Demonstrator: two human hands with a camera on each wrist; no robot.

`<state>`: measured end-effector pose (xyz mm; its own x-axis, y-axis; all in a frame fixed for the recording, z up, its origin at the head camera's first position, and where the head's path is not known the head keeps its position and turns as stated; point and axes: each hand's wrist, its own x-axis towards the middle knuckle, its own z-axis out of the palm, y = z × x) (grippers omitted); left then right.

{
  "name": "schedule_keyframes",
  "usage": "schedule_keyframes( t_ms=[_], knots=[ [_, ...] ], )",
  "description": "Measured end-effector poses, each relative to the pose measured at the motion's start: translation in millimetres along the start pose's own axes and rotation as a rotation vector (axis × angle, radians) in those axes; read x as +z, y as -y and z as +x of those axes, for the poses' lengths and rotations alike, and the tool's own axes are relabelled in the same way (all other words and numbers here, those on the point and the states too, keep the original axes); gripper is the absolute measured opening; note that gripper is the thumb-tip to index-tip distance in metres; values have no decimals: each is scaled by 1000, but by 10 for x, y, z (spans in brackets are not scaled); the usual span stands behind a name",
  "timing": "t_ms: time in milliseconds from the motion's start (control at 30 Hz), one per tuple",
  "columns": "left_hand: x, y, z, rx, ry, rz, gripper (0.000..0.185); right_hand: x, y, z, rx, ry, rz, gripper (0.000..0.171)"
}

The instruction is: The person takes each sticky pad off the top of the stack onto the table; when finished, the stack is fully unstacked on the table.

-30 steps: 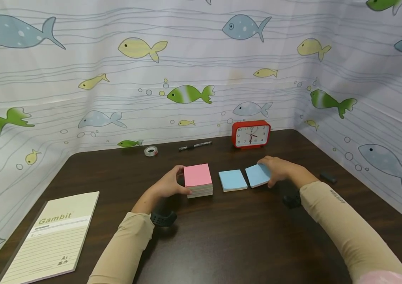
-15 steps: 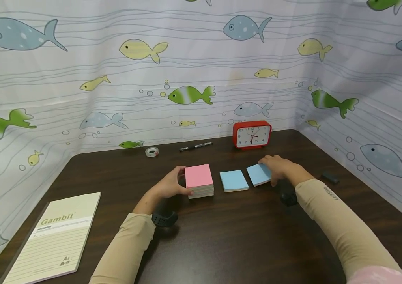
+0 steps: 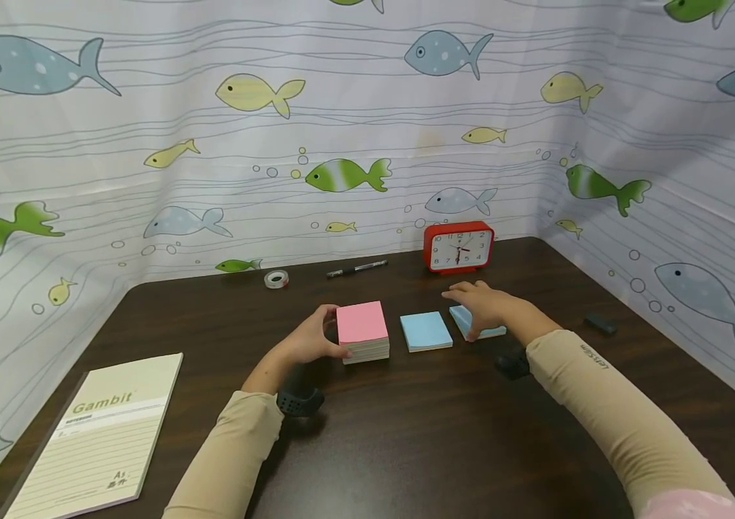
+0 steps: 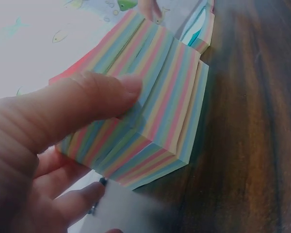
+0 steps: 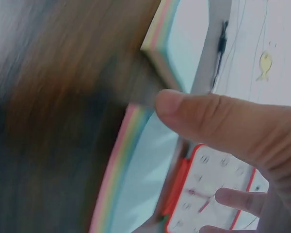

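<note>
Pink pad in left grip — striped edges visible only from wrist

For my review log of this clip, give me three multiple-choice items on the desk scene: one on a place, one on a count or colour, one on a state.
1. Where does the red clock stand?
A. at the back of the table, by the curtain
B. on the notebook
C. beside the left elbow

2. How many blue-topped note pads lie right of the pink-topped pad?
A. one
B. two
C. four

3. What is the left hand doing?
A. lying flat on the notebook
B. holding the pen
C. gripping the pink-topped pad's side

Answers: 1 A, it stands against the fish-print curtain behind the right hand. 2 B, the middle pad and the right pad. 3 C, thumb and fingers clasp the stack's edge.
</note>
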<state>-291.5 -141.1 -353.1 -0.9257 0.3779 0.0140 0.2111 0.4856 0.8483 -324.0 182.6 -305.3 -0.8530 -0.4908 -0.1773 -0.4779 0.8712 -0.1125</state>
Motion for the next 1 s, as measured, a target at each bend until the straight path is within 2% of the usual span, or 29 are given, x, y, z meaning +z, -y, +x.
schedule_keyframes(
  t_ms=[267, 433, 733, 1000],
  knots=[
    [5, 12, 4, 9, 0, -15, 84, -86, 319, 57, -59, -11, -36, 85],
    [5, 22, 20, 10, 8, -25, 85, -84, 480, 115, -129, -11, -47, 87],
    [-2, 30, 36, 19, 15, -25, 88, -133, 766, 193, -234, 16, 123, 96],
    [9, 33, 22, 20, 7, -12, 88, -123, 973, 339, -288, 8, 110, 95]
  ],
)
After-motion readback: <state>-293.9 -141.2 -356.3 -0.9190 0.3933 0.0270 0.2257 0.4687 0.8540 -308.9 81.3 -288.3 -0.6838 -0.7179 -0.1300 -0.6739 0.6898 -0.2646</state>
